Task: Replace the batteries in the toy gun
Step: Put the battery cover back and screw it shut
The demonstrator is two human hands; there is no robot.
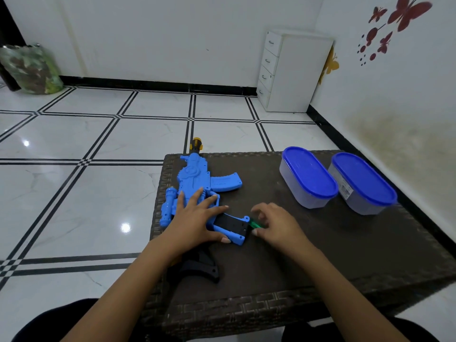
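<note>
While the blue plastic toy gun [197, 183] lies flat on the dark woven surface [283, 267], I see my left hand [195, 220] pressing on it, fingers straight and spread. My right hand [276, 223] has fingers curled at a green translucent tool [256, 224] by the black grip panel [233, 223]; can't tell if pinched. Two blue-lidded clear tubs [308, 178] stand right.

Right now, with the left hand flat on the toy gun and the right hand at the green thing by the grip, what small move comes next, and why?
Probably the right hand closes on the green tool, likely a screwdriver, and brings it to the black cover on the grip. Its fingers curl over the tool without a clear grasp, while the left hand presses the toy gun flat on the table, steadying it.
</note>
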